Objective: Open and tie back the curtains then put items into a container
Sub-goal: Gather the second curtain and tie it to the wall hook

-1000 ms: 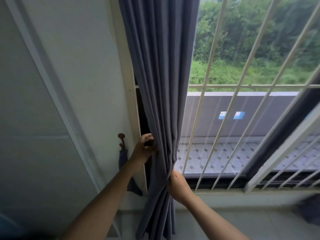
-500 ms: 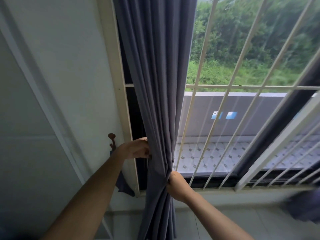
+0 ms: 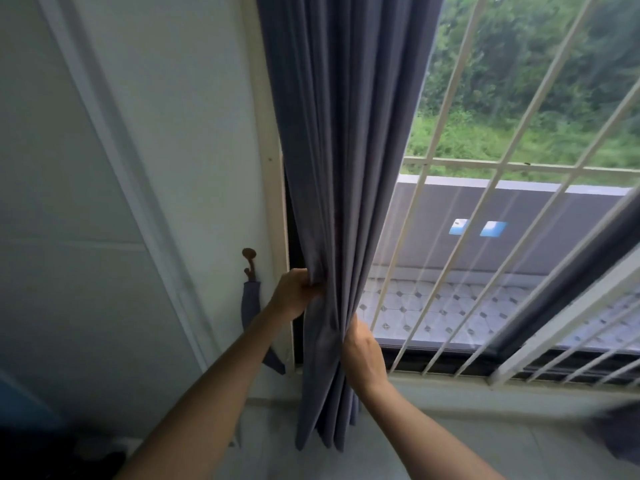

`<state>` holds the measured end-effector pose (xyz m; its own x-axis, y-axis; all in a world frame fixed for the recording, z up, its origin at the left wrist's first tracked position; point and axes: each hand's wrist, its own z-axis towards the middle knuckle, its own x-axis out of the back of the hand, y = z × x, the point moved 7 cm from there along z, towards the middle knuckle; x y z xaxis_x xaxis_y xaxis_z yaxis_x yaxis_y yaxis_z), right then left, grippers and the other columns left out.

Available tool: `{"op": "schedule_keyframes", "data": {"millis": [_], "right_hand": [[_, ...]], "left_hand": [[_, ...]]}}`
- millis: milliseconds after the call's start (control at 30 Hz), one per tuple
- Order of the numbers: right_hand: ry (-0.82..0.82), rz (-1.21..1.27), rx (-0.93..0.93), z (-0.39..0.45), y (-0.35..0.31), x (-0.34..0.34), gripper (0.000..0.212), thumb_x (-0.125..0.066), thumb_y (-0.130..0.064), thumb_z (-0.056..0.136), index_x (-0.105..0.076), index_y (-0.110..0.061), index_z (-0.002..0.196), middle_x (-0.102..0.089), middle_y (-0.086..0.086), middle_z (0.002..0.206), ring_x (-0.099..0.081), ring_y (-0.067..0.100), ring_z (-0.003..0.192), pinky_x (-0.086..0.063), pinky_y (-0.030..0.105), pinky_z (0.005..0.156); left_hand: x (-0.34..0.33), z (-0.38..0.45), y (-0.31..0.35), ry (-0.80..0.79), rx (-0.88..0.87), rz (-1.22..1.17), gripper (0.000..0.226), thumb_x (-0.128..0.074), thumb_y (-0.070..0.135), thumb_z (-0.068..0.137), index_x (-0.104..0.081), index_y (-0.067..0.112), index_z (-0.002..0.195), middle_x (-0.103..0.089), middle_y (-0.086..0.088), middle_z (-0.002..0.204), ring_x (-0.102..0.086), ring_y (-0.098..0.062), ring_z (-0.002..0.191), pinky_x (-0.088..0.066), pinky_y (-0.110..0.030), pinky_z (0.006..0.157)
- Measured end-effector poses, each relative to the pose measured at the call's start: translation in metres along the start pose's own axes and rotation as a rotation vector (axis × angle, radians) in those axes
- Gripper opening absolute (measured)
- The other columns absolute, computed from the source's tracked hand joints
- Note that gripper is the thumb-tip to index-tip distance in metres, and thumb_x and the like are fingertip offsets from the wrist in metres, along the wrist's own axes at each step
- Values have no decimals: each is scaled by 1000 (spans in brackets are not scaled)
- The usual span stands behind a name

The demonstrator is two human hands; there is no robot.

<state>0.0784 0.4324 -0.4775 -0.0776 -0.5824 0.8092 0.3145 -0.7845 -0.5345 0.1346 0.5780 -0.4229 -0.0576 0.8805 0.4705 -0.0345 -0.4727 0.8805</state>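
A grey-blue curtain (image 3: 341, 161) hangs bunched in folds at the left side of the window. My left hand (image 3: 292, 294) grips its left edge at about sill height. My right hand (image 3: 362, 355) clasps the gathered folds from the right, a little lower. Left of my left hand, a brown wall hook (image 3: 250, 263) carries a grey-blue tie-back strap (image 3: 251, 303) that hangs loose against the wall. No container is in view.
White window bars (image 3: 491, 216) run across the glass to the right, with a balcony wall and greenery beyond. A white sill (image 3: 450, 386) lies below. Another dark curtain's edge (image 3: 616, 434) shows at the lower right. A white wall panel (image 3: 104, 202) fills the left.
Both hands stay on the curtain. My left hand has shifted its hold on the left edge and now pinches the fabric tighter; the view has swung slightly.
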Motion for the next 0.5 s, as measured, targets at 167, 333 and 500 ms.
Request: {"op": "schedule_keyframes", "data": {"millis": [167,333,500], "right_hand": [[38,-77,-20,2,-8,-2,74,0,-26,82,-32,1,143,-58,19,97,-57,35,83,-47,39,67],[38,-91,-88,4,-17,-1,65,-36,-10,99,-2,-9,154,-55,17,113,-59,34,92,-50,42,75],[51,-178,-97,2,-24,-2,80,-44,-6,98,19,-11,148,-54,12,105,-57,28,87,-52,37,69]], "left_hand": [[6,-11,-1,-3,35,37,18,-68,12,83,-61,6,68,-59,-8,62,-56,-17,64,-47,-35,67],[8,-23,4,-17,34,167,29,-64,19,87,-65,-7,76,-66,-17,72,-60,-21,70,-46,-34,66],[7,-31,2,-29,51,176,26,-60,24,90,-57,11,68,-55,4,58,-50,-4,54,-36,-15,54]]}}
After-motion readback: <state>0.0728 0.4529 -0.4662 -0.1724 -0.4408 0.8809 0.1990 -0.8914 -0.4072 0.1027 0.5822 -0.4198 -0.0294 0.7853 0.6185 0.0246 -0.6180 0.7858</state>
